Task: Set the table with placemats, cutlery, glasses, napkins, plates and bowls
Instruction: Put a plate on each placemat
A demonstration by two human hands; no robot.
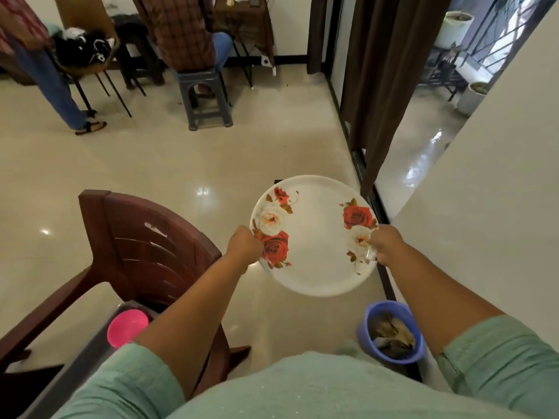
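Plate (314,237): round, white, rose prints in red and cream on two opposite sides; held level in the air over the floor (169,164), resting on nothing, in front of the person's body. Left hand (244,245): fingers curled round the plate's left rim, over the red rose. Right hand (384,244): fingers curled round the right rim, beside the cream rose. Both forearms bare, reaching out from short green sleeves (499,361). Chair (145,252): dark red-brown plastic, slatted back, standing to the left of the person, below the left arm. Pink bowl (127,327): seen under the left forearm, lying in a grey tray (90,355) by the chair; how the tray is carried cannot be told. Blue bucket (391,332): on the floor under the right forearm, near the wall, holding brownish matter, too blurred to tell what. Floor: pale glossy tile with light spots. Far end of the room: a person seated on a grey stool (207,98) with back turned; a second person standing at the far left, only legs and a sandal showing. Dark curtain (384,86): hanging at a doorway on the right, wet floor and white pots beyond it.
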